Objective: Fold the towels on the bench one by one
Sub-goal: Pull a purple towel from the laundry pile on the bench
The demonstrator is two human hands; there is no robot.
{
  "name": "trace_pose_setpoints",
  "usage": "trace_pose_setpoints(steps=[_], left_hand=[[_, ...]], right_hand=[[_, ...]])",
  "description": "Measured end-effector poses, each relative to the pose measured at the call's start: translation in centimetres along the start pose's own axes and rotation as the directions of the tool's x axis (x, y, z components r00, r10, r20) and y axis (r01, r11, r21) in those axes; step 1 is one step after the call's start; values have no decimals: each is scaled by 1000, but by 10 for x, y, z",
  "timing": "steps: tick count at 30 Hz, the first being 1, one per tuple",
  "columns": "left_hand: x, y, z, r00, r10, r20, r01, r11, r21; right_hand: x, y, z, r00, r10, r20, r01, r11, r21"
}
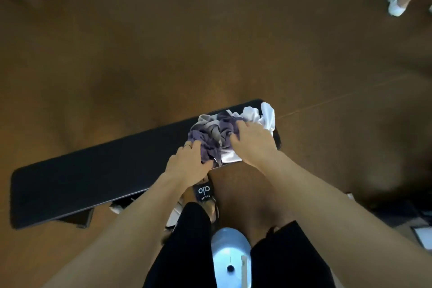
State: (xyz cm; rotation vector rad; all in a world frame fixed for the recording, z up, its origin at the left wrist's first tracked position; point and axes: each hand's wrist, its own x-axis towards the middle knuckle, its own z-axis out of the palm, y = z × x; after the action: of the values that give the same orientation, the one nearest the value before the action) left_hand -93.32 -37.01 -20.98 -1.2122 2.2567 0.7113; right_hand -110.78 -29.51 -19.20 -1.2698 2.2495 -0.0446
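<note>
while both bare forearms reach forward over the long, matte black padded surface (pixel 93 180), the left hand (pixel 187 161) rests at the near edge of the crumpled towels (pixel 224 133), fingers curled into soft purple cloth. right hand (pixel 252 142) lies palm-down on top, fingers spread. purple, grey and white folds bunch at the surface's right end.

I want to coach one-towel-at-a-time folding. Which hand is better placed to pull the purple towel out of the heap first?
Probably the left hand: it rests on the near edge of the purple towel, beside the bare bench. The right hand lies on top of the heap by the white towel.
</note>
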Motion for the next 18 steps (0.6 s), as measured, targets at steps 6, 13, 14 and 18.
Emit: trace_pose_setpoints(steps=[6, 13, 14, 18], left_hand=[[89, -38, 47, 997, -60, -51, 51, 985, -162], [208, -88, 127, 986, -16, -167, -38, 950, -311], [220, -94, 137, 981, -10, -192, -59, 937, -345], [253, -108, 159, 953, 0, -303, -162, 845, -510]], right_hand=[[90, -9, 76, 978, -206, 18, 206, 978, 10], [208, -4, 172, 881, -469, 60, 471, 881, -47], [220, -4, 183, 869, -484, 100, 489, 871, -34], [253, -9, 219, 840, -534, 102, 542, 835, -93]])
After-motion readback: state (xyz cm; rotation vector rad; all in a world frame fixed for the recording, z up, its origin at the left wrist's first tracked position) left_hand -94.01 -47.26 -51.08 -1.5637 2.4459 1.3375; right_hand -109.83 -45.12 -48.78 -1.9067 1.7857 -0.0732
